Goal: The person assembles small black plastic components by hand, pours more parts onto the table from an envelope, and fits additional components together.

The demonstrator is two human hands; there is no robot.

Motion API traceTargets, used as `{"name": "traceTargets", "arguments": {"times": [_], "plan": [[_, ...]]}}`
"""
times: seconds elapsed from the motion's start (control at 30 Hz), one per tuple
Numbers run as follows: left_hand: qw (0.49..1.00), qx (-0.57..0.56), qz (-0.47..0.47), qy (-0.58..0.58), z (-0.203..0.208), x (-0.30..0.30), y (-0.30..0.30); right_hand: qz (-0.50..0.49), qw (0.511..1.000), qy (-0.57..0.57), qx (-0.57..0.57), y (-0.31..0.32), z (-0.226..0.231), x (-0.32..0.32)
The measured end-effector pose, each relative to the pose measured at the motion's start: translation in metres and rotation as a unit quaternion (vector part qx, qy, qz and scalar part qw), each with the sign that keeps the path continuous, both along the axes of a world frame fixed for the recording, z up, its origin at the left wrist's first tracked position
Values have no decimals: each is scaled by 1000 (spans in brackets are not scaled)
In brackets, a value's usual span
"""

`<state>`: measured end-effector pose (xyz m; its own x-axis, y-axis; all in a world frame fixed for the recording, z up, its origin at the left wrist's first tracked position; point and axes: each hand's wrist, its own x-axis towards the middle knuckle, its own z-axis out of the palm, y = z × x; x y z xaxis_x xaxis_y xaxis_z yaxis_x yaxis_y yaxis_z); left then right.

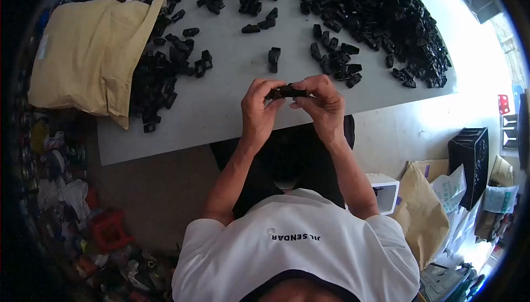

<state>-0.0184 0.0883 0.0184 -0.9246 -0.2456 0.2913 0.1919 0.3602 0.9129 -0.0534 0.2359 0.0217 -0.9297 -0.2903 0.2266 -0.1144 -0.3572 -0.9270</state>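
Observation:
Between my two hands, just over the table's near edge, is a small black plastic part point(291, 91). My left hand point(259, 103) pinches its left end between thumb and fingers. The other end sits in the closed fingertips of my right hand point(321, 100). Fingers cover much of the part, so its full shape is hidden. One similar black part point(274, 59) stands alone on the white table point(221, 92), just beyond my hands. A small cluster of black parts point(339, 62) lies to the right of it.
A large heap of black parts point(381, 15) covers the far right of the table. More parts point(165, 81) lie beside a brown paper sack point(88, 54) at left. On the floor are a red crate point(110, 230), a black crate point(468, 164) and a white box point(386, 194).

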Motion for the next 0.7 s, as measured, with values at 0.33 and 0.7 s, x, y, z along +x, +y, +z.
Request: {"name": "traceTargets", "arguments": {"times": [0.33,0.7], "plan": [[985,139,-54,-88,5,1,2,-26,986,101,129,-1,-12,-7],[917,328,-156,-163,9,7,-9,-13,965,154,210,6,-3,-4]]}}
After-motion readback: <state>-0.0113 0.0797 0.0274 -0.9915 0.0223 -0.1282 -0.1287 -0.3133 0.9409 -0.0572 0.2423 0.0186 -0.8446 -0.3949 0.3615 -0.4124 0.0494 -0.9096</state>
